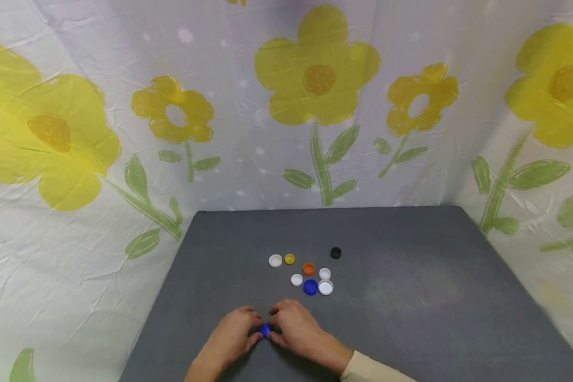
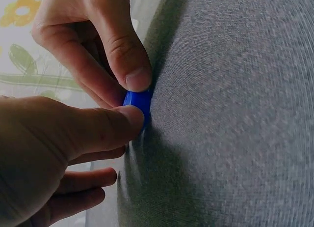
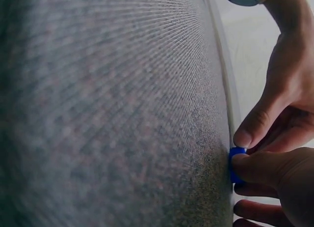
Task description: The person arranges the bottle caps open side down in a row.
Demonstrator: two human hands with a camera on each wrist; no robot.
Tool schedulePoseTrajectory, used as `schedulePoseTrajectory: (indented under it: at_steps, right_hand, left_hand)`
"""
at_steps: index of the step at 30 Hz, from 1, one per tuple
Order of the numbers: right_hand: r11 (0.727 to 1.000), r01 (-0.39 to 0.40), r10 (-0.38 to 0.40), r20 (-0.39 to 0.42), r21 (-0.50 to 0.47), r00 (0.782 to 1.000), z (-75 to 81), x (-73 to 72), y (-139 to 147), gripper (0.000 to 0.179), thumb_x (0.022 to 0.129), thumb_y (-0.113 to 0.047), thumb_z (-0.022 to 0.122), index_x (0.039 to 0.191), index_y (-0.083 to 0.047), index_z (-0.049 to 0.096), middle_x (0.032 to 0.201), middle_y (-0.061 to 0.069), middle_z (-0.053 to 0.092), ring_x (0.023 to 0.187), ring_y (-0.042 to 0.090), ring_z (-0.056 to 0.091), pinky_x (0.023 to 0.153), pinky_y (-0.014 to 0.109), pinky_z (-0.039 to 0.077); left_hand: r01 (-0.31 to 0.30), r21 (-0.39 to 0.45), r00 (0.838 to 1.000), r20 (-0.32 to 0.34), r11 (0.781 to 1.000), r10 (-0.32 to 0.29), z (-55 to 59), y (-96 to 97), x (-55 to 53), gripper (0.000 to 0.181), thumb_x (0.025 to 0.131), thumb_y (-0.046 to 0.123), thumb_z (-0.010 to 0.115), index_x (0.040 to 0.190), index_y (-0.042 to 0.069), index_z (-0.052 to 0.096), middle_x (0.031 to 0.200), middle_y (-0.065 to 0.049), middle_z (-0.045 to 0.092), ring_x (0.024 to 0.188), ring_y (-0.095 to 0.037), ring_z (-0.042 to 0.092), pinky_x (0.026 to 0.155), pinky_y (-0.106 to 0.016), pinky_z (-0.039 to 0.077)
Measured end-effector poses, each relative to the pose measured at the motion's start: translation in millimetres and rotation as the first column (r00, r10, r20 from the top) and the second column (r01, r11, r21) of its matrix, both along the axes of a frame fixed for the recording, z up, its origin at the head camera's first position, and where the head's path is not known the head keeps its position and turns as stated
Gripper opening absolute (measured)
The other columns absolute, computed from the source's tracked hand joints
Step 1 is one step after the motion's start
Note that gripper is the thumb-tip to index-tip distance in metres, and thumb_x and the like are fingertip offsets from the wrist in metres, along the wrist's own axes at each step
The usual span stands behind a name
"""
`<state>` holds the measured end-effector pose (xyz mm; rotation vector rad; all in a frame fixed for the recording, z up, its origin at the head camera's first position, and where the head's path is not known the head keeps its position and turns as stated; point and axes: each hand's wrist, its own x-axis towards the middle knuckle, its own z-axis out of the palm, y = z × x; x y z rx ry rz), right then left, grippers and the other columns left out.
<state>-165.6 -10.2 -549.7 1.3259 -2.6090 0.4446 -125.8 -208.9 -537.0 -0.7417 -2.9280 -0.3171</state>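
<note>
Near the front of the grey table, a small blue bottle cap (image 1: 265,330) sits between both hands. My left hand (image 1: 235,335) pinches its left side with thumb and forefinger. From the other side my right hand (image 1: 297,330) pinches the same cap, the two thumbs close together. The left wrist view shows the blue side of the cap (image 2: 139,100) between the thumbs, right at the grey surface. In the right wrist view the right thumb covers part of the cap (image 3: 235,177). Fingers hide most of its far side.
Beyond the hands lie loose caps: a larger blue cap (image 1: 310,287), an orange cap (image 1: 308,268), a yellow cap (image 1: 289,259), a black cap (image 1: 336,252) and several white ones, such as a white cap (image 1: 275,260). A flowered curtain (image 1: 248,159) borders the grey table (image 1: 410,318).
</note>
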Motion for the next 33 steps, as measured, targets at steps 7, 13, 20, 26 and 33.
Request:
schedulePoseTrajectory:
  at_steps: [7,13,20,26,33]
  right_hand:
    - [1.0,-0.01,0.01,0.002,0.001,1.0,3.5,0.0,3.3,0.016,0.082,-0.035,0.08,0.093,-0.023,0.079,0.108,-0.003,0.071,0.103,0.014,0.064,0.09,0.034,0.052]
    - [0.998,0.013,-0.016,-0.041,-0.065,0.999,18.6,-11.9,14.6,0.026,0.082,-0.033,0.081,0.1,-0.015,0.078,0.108,-0.001,0.072,0.103,0.015,0.066,0.092,0.035,0.052]
    - [0.992,0.07,-0.078,-0.079,-0.105,0.994,34.1,-40.4,33.7,0.03,0.081,-0.03,0.083,0.104,-0.011,0.077,0.109,0.0,0.072,0.105,0.017,0.067,0.093,0.038,0.053]
    - [0.986,0.12,-0.128,-0.073,-0.113,0.989,45.4,-63.0,49.9,0.032,0.081,-0.026,0.083,0.107,-0.008,0.076,0.113,0.004,0.072,0.109,0.022,0.066,0.096,0.044,0.052]
    - [0.987,0.133,-0.135,-0.014,-0.092,0.991,50.1,-79.2,59.7,0.038,0.08,-0.023,0.084,0.111,-0.003,0.074,0.12,0.012,0.07,0.114,0.027,0.064,0.1,0.046,0.05]
  left_hand:
    - [-0.001,0.003,0.999,0.032,1.0,0.001,1.1,-1.5,-1.6,0.026,0.08,0.025,0.083,0.1,0.01,0.075,0.103,-0.003,0.075,0.099,-0.021,0.07,0.086,-0.042,0.056]
    - [-0.069,0.022,0.997,0.024,0.997,0.068,16.1,-0.5,-14.1,0.036,0.08,0.029,0.083,0.108,0.007,0.074,0.104,-0.005,0.074,0.098,-0.021,0.07,0.084,-0.042,0.057]
    - [-0.059,0.02,0.994,-0.093,0.998,0.061,34.0,7.5,-36.5,0.043,0.078,0.03,0.085,0.112,0.007,0.073,0.109,-0.006,0.074,0.102,-0.023,0.07,0.088,-0.042,0.056]
    - [-0.044,-0.017,0.983,-0.179,0.999,0.04,40.7,18.7,-55.7,0.047,0.079,0.033,0.085,0.116,0.008,0.071,0.112,-0.007,0.074,0.102,-0.023,0.07,0.086,-0.04,0.058]
    - [-0.019,-0.035,0.982,-0.187,0.999,0.012,41.5,31.1,-77.6,0.048,0.08,0.032,0.085,0.118,0.009,0.068,0.114,-0.008,0.072,0.105,-0.024,0.069,0.086,-0.04,0.057]
